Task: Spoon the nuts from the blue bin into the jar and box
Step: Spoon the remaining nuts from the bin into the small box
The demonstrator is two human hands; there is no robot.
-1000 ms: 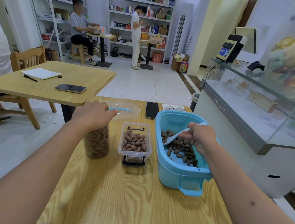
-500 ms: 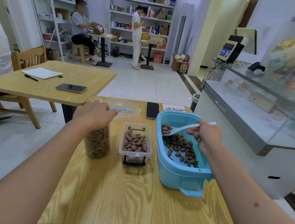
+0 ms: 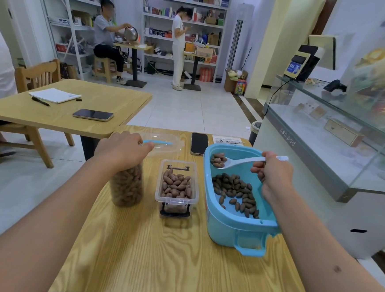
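Pretty bright, even indoor light, nothing harsh. Shadows are soft: a faint one sits on the wooden table (image 3: 155, 258) just under the clear box (image 3: 176, 188). The glass display counter (image 3: 325, 144) on the right is washed with pale reflections, and the upper right corner goes smeary and blurred. Wide-angle lens bends the shelves (image 3: 182, 23) and stretches both forearms at the bottom edges. Centre is sharp.
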